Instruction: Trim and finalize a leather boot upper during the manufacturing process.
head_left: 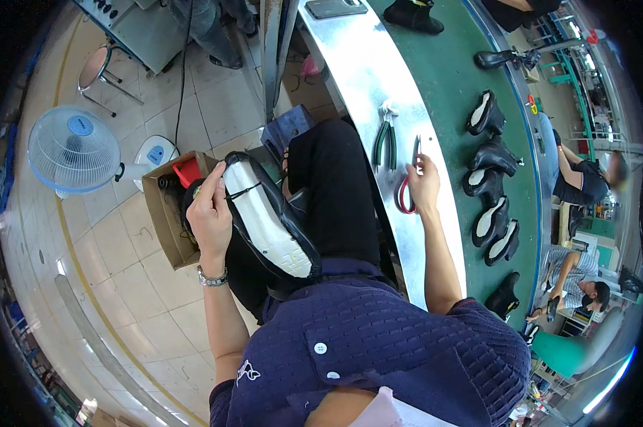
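My left hand [211,217] grips the toe or heel end of a black shoe upper [279,203], whose white sole side [268,220] faces up. A dark cord or strap crosses the white surface near my fingers. The shoe rests over my lap, its far end against my shirt. My right hand [425,183] is closed on a pair of red-handled scissors [405,197] at the metal bench strip, the blades pointing away from me. Left of the scissors, green-handled pincers [385,142] lie on the metal.
A green conveyor belt [442,92] carries several black shoes, with a black boot [414,16] at its far end. A phone [336,8] lies on the metal strip [357,57]. To my left are a cardboard box [170,238] and a fan [74,148]. People work beyond the belt.
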`<state>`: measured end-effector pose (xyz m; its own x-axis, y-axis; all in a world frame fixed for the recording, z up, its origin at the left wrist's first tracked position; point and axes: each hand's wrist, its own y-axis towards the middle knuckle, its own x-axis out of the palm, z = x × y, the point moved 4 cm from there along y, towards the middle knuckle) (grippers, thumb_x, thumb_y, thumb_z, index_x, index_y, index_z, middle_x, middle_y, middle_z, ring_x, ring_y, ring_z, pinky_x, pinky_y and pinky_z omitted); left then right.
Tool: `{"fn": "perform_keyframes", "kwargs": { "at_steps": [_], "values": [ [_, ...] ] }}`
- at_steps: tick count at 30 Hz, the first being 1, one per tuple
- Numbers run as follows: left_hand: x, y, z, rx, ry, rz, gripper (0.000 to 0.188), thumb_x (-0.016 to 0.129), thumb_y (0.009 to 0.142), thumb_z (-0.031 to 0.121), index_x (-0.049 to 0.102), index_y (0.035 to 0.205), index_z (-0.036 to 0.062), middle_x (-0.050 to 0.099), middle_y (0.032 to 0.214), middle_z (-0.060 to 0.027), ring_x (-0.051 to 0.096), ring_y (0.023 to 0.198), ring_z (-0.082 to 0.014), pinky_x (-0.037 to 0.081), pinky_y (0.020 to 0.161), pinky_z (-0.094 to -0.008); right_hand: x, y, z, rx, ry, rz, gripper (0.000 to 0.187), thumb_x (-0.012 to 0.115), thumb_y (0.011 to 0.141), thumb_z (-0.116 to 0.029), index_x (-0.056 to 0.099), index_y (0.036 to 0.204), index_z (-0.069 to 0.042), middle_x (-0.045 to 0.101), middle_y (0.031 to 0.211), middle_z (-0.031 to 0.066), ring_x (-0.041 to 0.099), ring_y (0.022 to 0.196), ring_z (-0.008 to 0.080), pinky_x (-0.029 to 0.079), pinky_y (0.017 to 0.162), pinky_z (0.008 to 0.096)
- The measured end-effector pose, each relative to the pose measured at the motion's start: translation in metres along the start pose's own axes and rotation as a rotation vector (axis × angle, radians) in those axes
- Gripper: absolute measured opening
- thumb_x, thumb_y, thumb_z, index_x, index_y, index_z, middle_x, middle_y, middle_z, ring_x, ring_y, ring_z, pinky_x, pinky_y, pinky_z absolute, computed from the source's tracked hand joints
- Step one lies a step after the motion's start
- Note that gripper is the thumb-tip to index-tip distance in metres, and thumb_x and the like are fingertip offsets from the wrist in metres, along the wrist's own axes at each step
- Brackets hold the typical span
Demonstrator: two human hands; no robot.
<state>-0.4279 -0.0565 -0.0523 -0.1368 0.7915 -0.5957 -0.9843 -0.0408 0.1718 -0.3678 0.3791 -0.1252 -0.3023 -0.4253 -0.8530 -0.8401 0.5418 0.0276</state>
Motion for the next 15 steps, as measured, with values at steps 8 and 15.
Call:
{"fn": "perform_keyframes", "kwargs": {
  "at_steps": [8, 15],
  "values": [
    [-0.003, 0.0, 0.003, -0.075, -0.033, 0.01, 0.026, 0.058, 0.092, 0.008, 0.066, 0.117, 0.0075, 0.069, 0.106, -0.015, 0.069, 0.085, -0.0224, 0.051, 0.074, -0.0291, -0.022, -0.057, 0.056, 0.416, 0.148, -0.411, 0.052, 0.075, 0.079, -0.018, 0.052, 0.117, 0.009, 0.066, 0.078, 0.0099, 0.064, 0.07, 0.0184, 0.051, 0.065, 0.0286],
    [0.009, -0.04, 0.001, -0.263, -0.296, 0.036, 0.057, 0.061, 0.093, 0.019, 0.039, 0.143, 0.0004, 0.052, 0.134, -0.0231, 0.055, 0.12, -0.0313, 0.043, 0.099, -0.0348, -0.032, -0.114, -0.106, 0.519, 1.062, -1.001, 0.071, 0.08, 0.074, -0.035, 0.049, 0.127, -0.001, 0.051, 0.086, -0.0009, 0.05, 0.072, 0.0074, 0.043, 0.062, 0.0231]
  ]
}}
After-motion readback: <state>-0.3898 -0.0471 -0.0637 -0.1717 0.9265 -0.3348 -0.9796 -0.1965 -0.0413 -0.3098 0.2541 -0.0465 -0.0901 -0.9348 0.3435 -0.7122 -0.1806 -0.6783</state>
